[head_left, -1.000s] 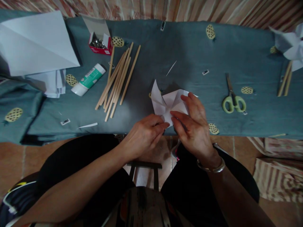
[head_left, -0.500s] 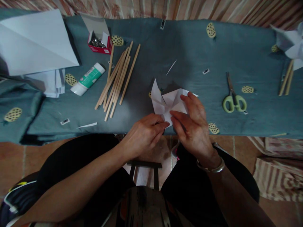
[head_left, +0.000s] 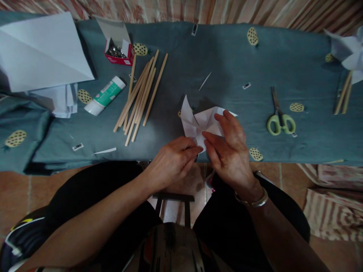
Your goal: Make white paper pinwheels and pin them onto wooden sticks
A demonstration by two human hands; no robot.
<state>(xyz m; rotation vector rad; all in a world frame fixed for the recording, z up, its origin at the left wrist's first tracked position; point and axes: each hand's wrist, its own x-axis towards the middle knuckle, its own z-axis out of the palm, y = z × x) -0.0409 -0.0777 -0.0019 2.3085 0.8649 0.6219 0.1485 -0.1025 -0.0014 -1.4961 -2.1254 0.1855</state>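
A white paper pinwheel (head_left: 190,118), with its blades bent in toward the middle, lies at the table's front edge between my hands. My left hand (head_left: 174,156) pinches its near-left edge between thumb and fingers. From the right, my right hand (head_left: 231,151) grips the paper, its index fingertip pressed near the centre and another finger resting on the right blade. The fingers cover the pinwheel's near and right parts. A thin white paper sliver (head_left: 205,81) lies beyond it on the cloth.
Several wooden sticks (head_left: 140,99), a glue tube (head_left: 105,95) and a red box of metal pieces (head_left: 119,53) lie to the left. Paper sheets (head_left: 45,53) are at far left. Green-handled scissors (head_left: 279,117) lie right; another pinwheel (head_left: 350,51) with sticks is at far right.
My right hand has shifted very slightly left over the paper. My left hand keeps its pinch, and the pinwheel stays in place.
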